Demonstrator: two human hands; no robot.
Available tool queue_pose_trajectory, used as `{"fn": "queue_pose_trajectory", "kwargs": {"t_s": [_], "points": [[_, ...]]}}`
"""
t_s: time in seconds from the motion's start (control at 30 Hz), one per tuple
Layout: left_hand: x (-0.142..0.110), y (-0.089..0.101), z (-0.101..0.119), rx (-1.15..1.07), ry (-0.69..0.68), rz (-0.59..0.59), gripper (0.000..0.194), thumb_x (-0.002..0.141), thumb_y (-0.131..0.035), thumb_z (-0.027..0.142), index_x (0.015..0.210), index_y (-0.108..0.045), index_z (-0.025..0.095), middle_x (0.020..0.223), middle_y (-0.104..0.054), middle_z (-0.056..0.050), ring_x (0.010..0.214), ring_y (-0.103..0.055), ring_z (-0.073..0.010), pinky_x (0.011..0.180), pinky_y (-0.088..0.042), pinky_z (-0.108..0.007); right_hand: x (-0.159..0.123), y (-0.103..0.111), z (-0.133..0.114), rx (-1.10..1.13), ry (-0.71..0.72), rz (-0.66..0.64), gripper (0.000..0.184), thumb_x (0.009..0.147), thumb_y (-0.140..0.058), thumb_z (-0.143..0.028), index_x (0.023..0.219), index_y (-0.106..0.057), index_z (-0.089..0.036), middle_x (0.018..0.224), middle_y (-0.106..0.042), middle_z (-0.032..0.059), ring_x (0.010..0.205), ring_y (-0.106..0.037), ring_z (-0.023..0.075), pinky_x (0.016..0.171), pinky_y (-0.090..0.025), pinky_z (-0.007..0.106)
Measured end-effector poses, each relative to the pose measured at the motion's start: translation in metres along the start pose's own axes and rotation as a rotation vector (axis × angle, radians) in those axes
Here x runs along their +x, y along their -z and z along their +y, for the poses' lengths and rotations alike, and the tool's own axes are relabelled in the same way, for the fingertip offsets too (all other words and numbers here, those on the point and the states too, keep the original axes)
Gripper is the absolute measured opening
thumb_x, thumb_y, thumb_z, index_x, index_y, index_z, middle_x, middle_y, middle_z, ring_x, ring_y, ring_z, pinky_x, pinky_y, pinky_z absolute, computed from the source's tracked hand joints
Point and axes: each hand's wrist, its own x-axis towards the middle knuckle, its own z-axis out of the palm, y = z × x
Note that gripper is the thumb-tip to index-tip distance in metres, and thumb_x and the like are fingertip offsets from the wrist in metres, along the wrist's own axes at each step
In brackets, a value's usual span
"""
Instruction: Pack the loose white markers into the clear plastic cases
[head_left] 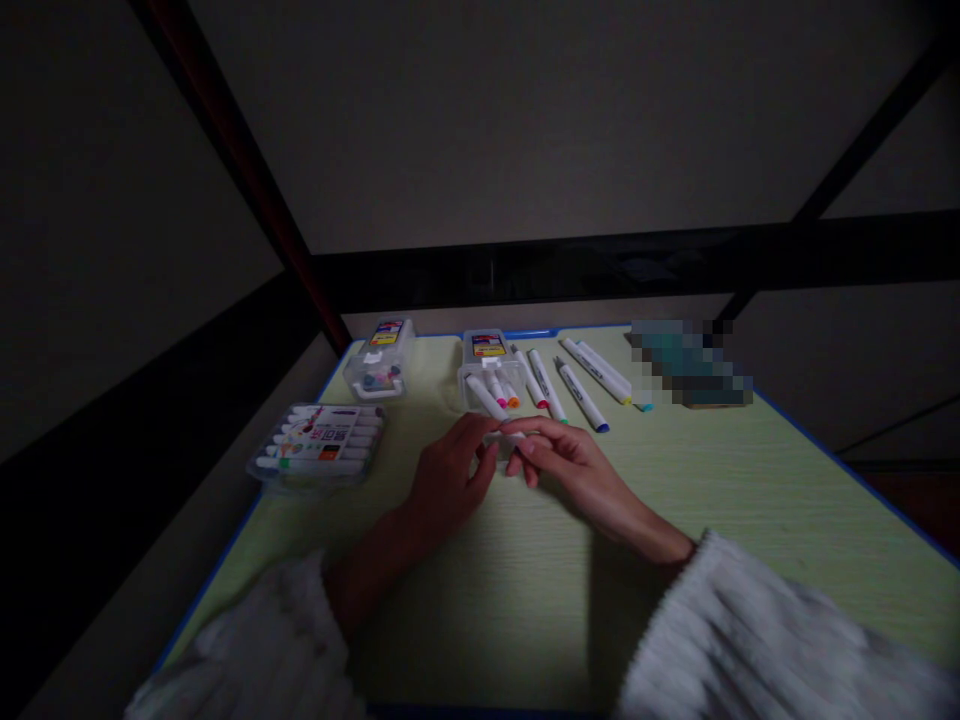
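- Head view shows both hands meeting just in front of the open marker box (pixel 489 372), which stands toward the far edge of the pale green table (pixel 750 520).
- Left hand (pixel 444 480) and right hand (pixel 571 462) pinch one white marker (pixel 507 436) between their fingertips, one at each end, lifted slightly off the tabletop.
- Judging by that two-handed pinch, the step looks like capping or uncapping; a straight pull or push along the barrel would suit it.
- Right of the box lie five loose markers (pixel 581 392) in a row.
- Left of the box stands a second small box (pixel 381 358); nearer and further left lies a flat marker pack (pixel 319 443).
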Motion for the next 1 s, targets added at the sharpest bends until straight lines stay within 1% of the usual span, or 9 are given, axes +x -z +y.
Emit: {"fn": "queue_pose_trajectory", "kwargs": {"t_s": [0.37,0.53,0.83,1.0], "points": [[-0.001,-0.002,-0.002,0.049,0.052,-0.01,0.022,0.081,-0.044,0.016,0.1,-0.054,0.016,0.077,-0.064,0.0,0.055,-0.053,-0.0089,0.055,-0.042,-0.019,0.001,0.0,0.004,-0.056,-0.02,0.006,0.025,0.077,-0.058,-0.033,0.096,-0.063,-0.017,0.061,-0.06,-0.0011,0.052,-0.05,0.0068,0.047,-0.04,0.019],[-0.001,-0.002,-0.001,0.04,0.056,-0.017,0.023,0.08,-0.044,0.016,0.101,-0.054,0.015,0.078,-0.064,0.0,0.053,-0.053,-0.0085,0.054,-0.043,-0.019,0.002,0.0,0.009,-0.081,-0.017,0.018,0.027,0.077,-0.057,-0.034,0.097,-0.063,-0.017,0.063,-0.061,0.0004,0.056,-0.053,0.0085,0.046,-0.04,0.02],[-0.002,-0.002,-0.003,0.06,0.052,-0.025,0.027,0.08,-0.044,0.016,0.105,-0.052,0.016,0.077,-0.063,0.0,0.054,-0.053,-0.0084,0.056,-0.044,-0.02,-0.001,0.001,0.012,-0.186,-0.013,0.06,0.034,0.077,-0.055,-0.036,0.102,-0.062,-0.014,0.063,-0.06,0.0011,0.055,-0.051,0.0092,0.047,-0.039,0.021],[-0.001,-0.002,-0.003,0.05,0.034,-0.014,0.026,0.079,-0.044,0.015,0.104,-0.051,0.016,0.076,-0.062,0.0,0.057,-0.055,-0.0092,0.057,-0.044,-0.019,-0.002,0.0,0.011,-0.258,-0.005,0.078,0.036,0.077,-0.054,-0.035,0.104,-0.061,-0.012,0.06,-0.058,0.0005,0.051,-0.045,0.0087,0.047,-0.036,0.022]]}}
